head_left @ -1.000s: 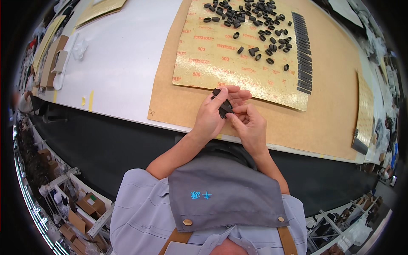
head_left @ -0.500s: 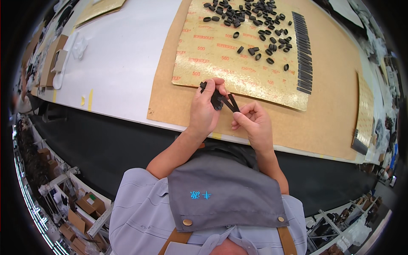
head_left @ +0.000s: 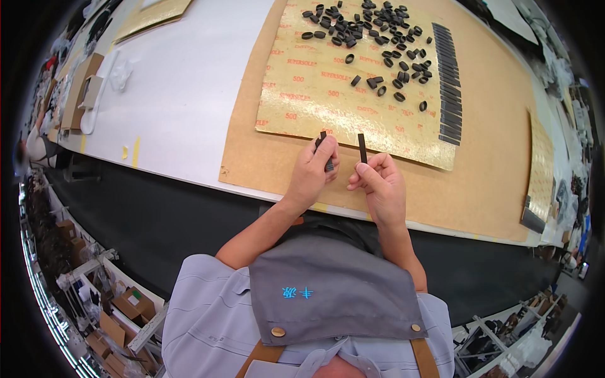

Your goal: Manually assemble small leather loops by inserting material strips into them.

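My left hand (head_left: pixel 313 167) is closed around a bundle of short black strips (head_left: pixel 323 136), whose ends poke out above and below the fingers. Between thumb and forefinger, my right hand (head_left: pixel 381 179) pinches one single black strip (head_left: pixel 362 147) that points away from me. Both hands are over the brown sheet, just short of the yellowish board (head_left: pixel 302 120) with red print. On that board lie many small black loops (head_left: pixel 382 91), scattered mostly over its far half. A row of black strips (head_left: pixel 450 101) lies side by side along the board's right edge.
The brown sheet (head_left: pixel 246 151) covers part of the white table (head_left: pixel 183 82). Another yellowish board (head_left: pixel 539 170) lies at the far right, and one more (head_left: pixel 151 17) at the back left. A cardboard box (head_left: pixel 79 94) and crumpled clear plastic (head_left: pixel 121 74) are on the left.
The right hand has drawn one strip away from the bundle, and the two hands are now apart. My left fingers have closed further over the remaining strips.
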### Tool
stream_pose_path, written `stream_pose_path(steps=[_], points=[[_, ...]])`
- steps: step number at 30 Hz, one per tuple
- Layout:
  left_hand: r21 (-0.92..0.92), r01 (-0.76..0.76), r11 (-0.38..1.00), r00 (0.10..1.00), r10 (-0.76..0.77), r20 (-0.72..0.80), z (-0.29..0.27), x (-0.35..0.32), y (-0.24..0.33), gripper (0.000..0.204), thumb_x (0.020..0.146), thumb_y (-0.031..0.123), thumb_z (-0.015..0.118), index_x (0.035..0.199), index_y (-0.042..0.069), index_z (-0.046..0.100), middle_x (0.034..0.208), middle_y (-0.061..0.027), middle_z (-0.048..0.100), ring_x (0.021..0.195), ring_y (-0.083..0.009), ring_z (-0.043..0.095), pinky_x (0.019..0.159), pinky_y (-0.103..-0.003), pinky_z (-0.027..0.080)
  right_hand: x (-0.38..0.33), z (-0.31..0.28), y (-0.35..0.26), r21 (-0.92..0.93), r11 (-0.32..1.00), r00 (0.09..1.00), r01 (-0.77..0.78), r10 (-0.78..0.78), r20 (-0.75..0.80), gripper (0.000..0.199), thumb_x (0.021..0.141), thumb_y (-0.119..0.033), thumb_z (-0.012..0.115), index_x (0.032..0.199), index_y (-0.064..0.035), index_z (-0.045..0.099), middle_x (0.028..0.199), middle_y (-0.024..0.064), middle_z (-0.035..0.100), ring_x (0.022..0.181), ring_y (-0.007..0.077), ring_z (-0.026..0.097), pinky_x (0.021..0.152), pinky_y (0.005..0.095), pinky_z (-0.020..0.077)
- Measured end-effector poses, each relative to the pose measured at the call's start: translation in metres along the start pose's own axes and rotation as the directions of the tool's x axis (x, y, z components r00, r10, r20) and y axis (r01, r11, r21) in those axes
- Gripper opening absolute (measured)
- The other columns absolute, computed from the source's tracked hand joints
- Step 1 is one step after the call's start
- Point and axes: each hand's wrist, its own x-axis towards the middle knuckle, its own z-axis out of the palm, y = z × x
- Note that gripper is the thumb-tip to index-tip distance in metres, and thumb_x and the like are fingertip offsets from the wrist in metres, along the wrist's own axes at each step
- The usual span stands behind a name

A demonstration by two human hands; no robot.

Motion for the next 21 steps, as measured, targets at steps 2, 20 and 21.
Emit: stream_pose_path(steps=[2,20,21], points=[[-0.049,-0.054,0.997,0.998,0.054,-0.012,0.002,-0.001,0.007,0.028,0.097,0.031,0.044,0.083,0.007,0.045,0.066,-0.0011,0.044,0.050,-0.0074,0.038,0.047,-0.021,0.034,0.000,-0.005,-0.004,0.080,0.995,0.998,-0.055,0.053,0.034,0.011,0.086,-0.001,0.058,0.091,-0.0017,0.048,0.079,0.0088,0.060,0.067,0.0139,0.062,0.061,0.0280,0.0543],[0.169,0.157,0.973,0.988,-0.157,-0.012,-0.002,-0.012,0.017,0.015,0.090,0.018,0.057,0.082,0.006,0.054,0.056,0.0076,0.037,0.044,-0.0011,0.027,0.039,-0.020,0.020,-0.005,-0.012,-0.006,-0.014,0.999,0.998,-0.053,0.053,0.042,0.020,0.085,0.000,0.059,0.103,0.0038,0.053,0.080,0.0082,0.061,0.067,0.0128,0.062,0.063,0.0245,0.0549],[0.201,0.135,0.970,0.991,-0.134,-0.019,-0.002,-0.012,0.017,0.016,0.090,0.018,0.057,0.081,0.006,0.054,0.056,0.0075,0.036,0.043,-0.0012,0.027,0.039,-0.020,0.020,-0.005,-0.011,-0.006,-0.034,0.999,0.998,-0.042,0.044,0.051,0.019,0.085,-0.001,0.059,0.102,0.0039,0.053,0.080,0.0084,0.061,0.067,0.0127,0.062,0.063,0.0243,0.0547]])
